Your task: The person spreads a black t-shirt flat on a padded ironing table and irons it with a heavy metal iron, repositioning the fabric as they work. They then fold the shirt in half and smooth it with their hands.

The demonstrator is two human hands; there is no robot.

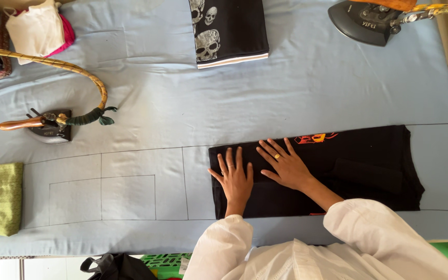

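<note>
Two flat, spread hands, left [236, 179] and right [286, 165], on one black garment [369, 171]; two irons [47, 126].

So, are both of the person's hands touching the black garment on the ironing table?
Touching. The head view shows the left hand and right hand pressed flat, fingers spread, on the folded black garment.
</note>
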